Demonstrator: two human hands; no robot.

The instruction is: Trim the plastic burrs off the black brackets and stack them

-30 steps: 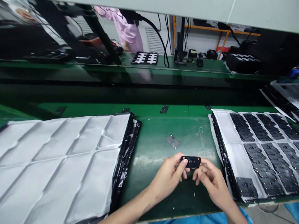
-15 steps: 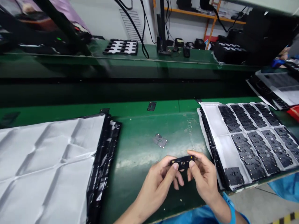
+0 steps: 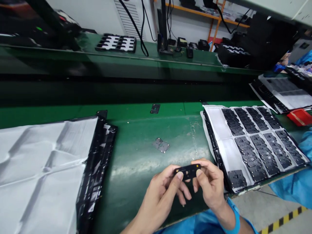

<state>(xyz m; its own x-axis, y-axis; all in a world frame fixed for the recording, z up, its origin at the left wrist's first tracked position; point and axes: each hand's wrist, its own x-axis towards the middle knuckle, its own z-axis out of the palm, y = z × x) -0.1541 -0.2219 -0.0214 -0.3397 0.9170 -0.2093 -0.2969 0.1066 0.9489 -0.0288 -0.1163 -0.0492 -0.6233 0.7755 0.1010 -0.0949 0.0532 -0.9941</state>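
Note:
A small flat black plate with cut-outs and gold-coloured spots point(image 3: 187, 171) is held up above the green bench, tilted toward me. My left hand point(image 3: 162, 191) pinches its left end between thumb and fingers. At its other end, my right hand point(image 3: 210, 183) grips with thumb and forefinger. Beyond the hands, a similar dark plate point(image 3: 161, 145) lies on the bench, and another one point(image 3: 155, 109) rests farther back. To the right, a tray lined with white sheet point(image 3: 222, 149) carries rows of such black plates point(image 3: 256, 157), with a single plate point(image 3: 237, 179) at its near left corner.
On the left stands a stack of trays under a white sheet point(image 3: 41, 152). A red box point(image 3: 300, 117) and more sheeted trays point(image 3: 284, 92) are at the far right. Across the back runs a raised green shelf point(image 3: 151, 61) holding a slotted tray point(image 3: 115, 43) and hanging cables point(image 3: 133, 24).
The view has shifted a little to the right, so the bench items appear farther left. Both hands still hold the black plate, which is now tilted slightly differently.

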